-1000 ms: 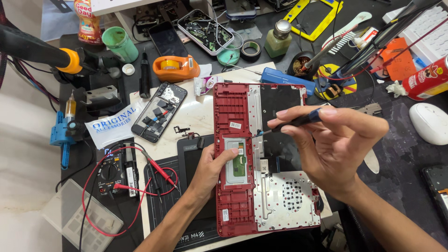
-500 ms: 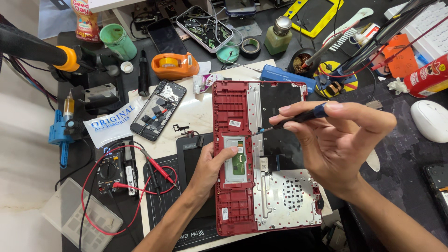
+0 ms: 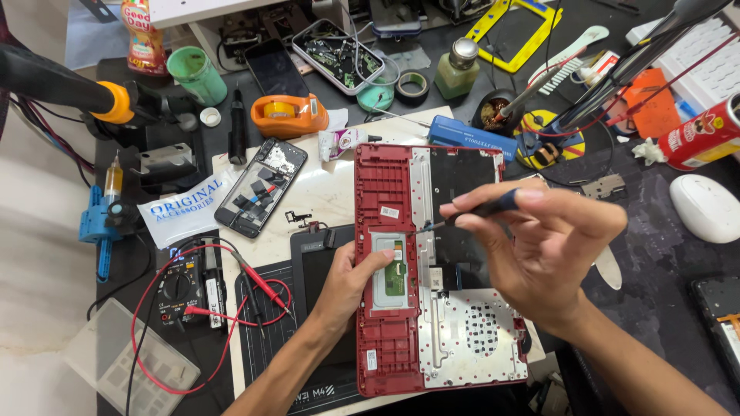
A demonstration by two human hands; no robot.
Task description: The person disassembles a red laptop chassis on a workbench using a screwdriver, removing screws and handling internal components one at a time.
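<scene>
Red laptop shell point(image 3: 401, 270) laid open on the white mat point(image 3: 324, 192), steadied by the left hand point(image 3: 347, 281) with fingers spread flat beside the touchpad board point(image 3: 389, 270), dark screwdriver point(image 3: 470, 213) pinched in the right hand point(image 3: 543, 246), tip set at the shell's middle, opened phone point(image 3: 260, 187) nearby.

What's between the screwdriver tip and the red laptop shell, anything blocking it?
Nothing visible. The right hand holds the screwdriver with its tip down at the inner edge of the red laptop shell, beside the touchpad board. The left hand rests on the shell's left side, clear of the tip.
</scene>
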